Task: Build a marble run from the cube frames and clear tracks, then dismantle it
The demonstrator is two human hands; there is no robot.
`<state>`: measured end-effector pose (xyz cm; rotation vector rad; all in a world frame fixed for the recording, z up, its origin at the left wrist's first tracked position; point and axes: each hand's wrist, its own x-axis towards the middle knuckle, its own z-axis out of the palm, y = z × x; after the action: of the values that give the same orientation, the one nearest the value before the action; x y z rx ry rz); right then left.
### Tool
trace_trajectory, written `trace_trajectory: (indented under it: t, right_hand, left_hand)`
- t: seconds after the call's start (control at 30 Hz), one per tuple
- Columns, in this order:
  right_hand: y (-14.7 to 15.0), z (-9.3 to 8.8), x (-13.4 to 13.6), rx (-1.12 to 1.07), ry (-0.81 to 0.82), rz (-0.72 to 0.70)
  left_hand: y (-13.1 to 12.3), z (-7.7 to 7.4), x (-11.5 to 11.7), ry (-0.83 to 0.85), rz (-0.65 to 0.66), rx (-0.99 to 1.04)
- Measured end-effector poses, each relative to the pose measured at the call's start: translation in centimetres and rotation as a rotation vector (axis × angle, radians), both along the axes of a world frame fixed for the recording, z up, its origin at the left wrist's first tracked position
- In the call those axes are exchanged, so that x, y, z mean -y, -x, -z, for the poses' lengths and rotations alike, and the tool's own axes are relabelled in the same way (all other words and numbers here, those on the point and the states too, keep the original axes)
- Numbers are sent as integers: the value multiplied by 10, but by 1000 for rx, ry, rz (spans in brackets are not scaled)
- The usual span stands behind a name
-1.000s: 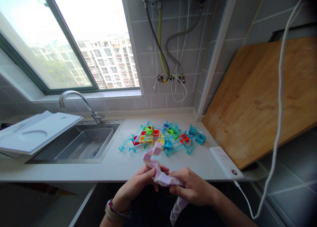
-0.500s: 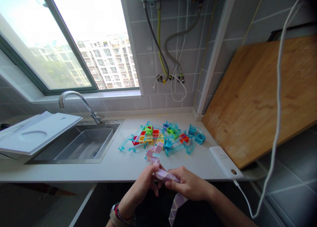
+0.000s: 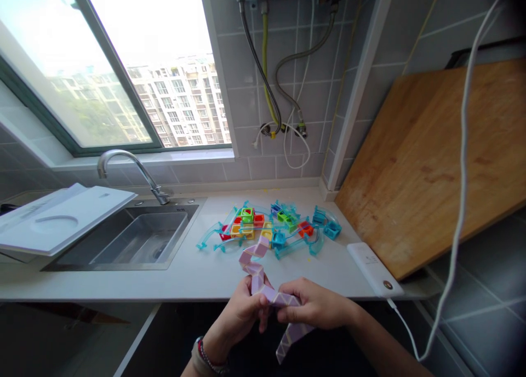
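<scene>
A lilac snake puzzle point(image 3: 257, 279) with pale triangle lines is bent in zigzags between my hands, just off the counter's front edge. My left hand point(image 3: 245, 307) pinches its middle, thumb on top and fingers beneath. Closer to the other end, my right hand point(image 3: 314, 304) grips it between thumb and fingers. One end rises toward the pile of toy pieces; the other point(image 3: 290, 336) hangs below my right hand. The part inside my right palm is hidden.
Coloured blocks point(image 3: 243, 232) and clear blue track pieces point(image 3: 293, 250) lie on the white counter point(image 3: 189, 285). At left are a sink point(image 3: 175, 262) and a white board point(image 3: 78, 223). A white power bank point(image 3: 372, 267) and a leaning cutting board point(image 3: 444, 163) stand at right.
The snake puzzle has turned at the joint near my left thumb and bends more sharply there. My left hand has shifted slightly down, and the hanging end has swung up and left.
</scene>
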<state>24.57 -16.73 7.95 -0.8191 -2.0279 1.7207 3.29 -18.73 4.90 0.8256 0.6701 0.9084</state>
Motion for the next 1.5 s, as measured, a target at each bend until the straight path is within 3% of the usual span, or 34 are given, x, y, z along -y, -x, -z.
trace_trajectory:
  t: [0.13,0.2,0.37,0.47,0.57,0.63,0.83,1.2,1.33,1.5]
  right_hand:
    - [-5,3,-7,-98,140,45]
    - [-4,2,-6,-54,103,149]
    - [8,-8,11,235,-406,492]
    - [14,-13,21,225,-497,522]
    - [15,-12,25,82,-327,518]
    - [14,-11,25,9,-223,562]
    - [15,-4,26,-39,-210,587]
    - [13,12,16,-383,243,526]
    - [20,28,16,-600,571,445]
    - [36,54,27,-728,1007,421]
  left_hand:
    - [6,-10,-5,2,-81,-61]
    - [7,-13,-8,-31,-123,-173]
    - [5,-8,-12,-71,-292,-413]
    - [5,-7,-12,-57,-399,-341]
    - [8,-10,-11,-27,-459,-216]
    - [8,-13,-10,-13,-432,-178]
    - [9,-17,-5,-23,-345,-225]
    - [10,-19,-2,-9,-269,-67]
    - [8,-20,-1,-73,-172,44]
    - [8,-18,-2,-168,-182,46]
